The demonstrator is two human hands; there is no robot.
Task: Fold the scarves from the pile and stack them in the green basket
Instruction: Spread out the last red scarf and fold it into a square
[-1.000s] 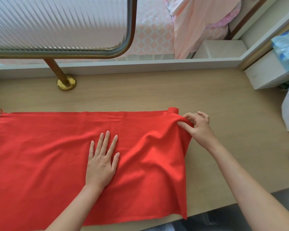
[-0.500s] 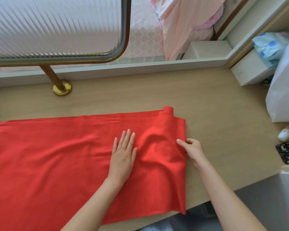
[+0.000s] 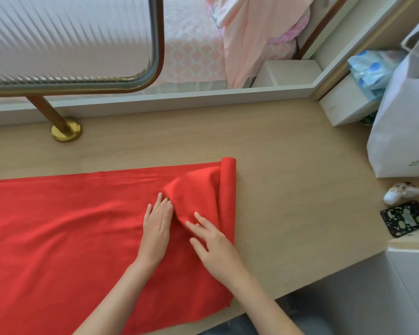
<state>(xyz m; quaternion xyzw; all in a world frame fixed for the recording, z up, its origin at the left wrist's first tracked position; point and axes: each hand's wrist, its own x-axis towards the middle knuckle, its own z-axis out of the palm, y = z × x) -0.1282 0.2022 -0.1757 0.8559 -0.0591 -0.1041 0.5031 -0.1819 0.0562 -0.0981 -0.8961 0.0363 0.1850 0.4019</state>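
A red scarf (image 3: pixel 65 233) lies spread over the wooden table (image 3: pixel 288 165), reaching past the left edge of the view. Its right end is turned over into a narrow band (image 3: pixel 228 189), and a loose hump of cloth (image 3: pixel 191 189) rises just left of that band. My left hand (image 3: pixel 156 228) rests flat on the scarf with its fingertips at the foot of the hump. My right hand (image 3: pixel 211 240) presses on the hump's near side with straight fingers, close beside the left hand. No green basket and no pile of scarves are in view.
A white paper bag (image 3: pixel 397 131) stands at the table's right end. In front of it lie a small white figurine (image 3: pixel 402 192) and a phone in a dark patterned case (image 3: pixel 405 221). A brass post base (image 3: pixel 65 132) stands at the back left. The table's front edge runs just below my forearms.
My right hand left the scarf's far right corner, came down its right edge, then moved left onto the cloth, bunching up a hump. My left hand slid right towards it.
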